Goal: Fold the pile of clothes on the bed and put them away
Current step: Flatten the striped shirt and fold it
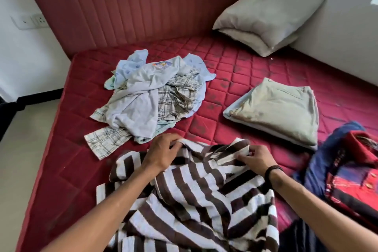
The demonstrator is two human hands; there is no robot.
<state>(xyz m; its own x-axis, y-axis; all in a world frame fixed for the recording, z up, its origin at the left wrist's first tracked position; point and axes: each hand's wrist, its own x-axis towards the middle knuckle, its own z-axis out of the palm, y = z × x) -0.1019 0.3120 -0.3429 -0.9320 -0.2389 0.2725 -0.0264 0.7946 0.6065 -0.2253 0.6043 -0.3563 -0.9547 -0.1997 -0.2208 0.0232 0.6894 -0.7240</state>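
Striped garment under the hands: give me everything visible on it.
The striped garment is brown-and-white, soft-looking knit or terry, unfolded and rumpled on the near part of the red mattress. Its far edge is bunched up: the left hand grips one part, the right hand pinches another. Its near end runs out of view.

Both bare forearms reach forward from the bottom of the view, angling in toward each other. The left hand (161,152) lies back-up, its fingers (173,142) curled down and pinching a fold of the striped shirt (196,190) at its far edge. The right hand (256,158) sits level with it, a little apart, thumb and fingers bent inward and gripping another bunch of the same shirt. A dark band (273,172) circles the right wrist. Both wrists are nearly straight, the elbows out of view below.
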